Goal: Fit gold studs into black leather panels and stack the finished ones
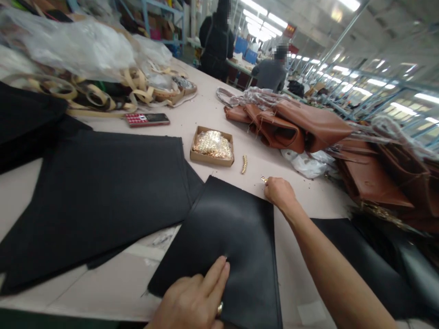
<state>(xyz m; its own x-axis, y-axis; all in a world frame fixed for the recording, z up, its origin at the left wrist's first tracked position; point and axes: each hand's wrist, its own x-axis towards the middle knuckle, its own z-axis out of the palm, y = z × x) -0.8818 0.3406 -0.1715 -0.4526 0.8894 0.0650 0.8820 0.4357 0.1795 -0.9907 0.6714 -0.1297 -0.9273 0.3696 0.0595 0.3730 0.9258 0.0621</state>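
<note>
A black leather panel (236, 224) lies in front of me on the table. My left hand (195, 294), with a ring on one finger, rests on its lower part. Its index and middle fingers are stretched out on the leather, beside a tiny pale spot. Past the panel's far right corner, my right hand (279, 192) is closed in a pinch at a small gold metal piece (264, 179), low over the table. Left of that hand lies a short curved row of gold metal pieces (244, 164). A cardboard box (211, 161) behind holds many shiny gold pieces in clear plastic.
Stacked black panels (113, 192) lie on the left, near a red phone (147, 119). Plastic bags (85, 45) and tan strips (137, 91) are heaped behind. Brown leather bags (308, 119) line the right, with black pieces (363, 260) nearer. Two people are in the background.
</note>
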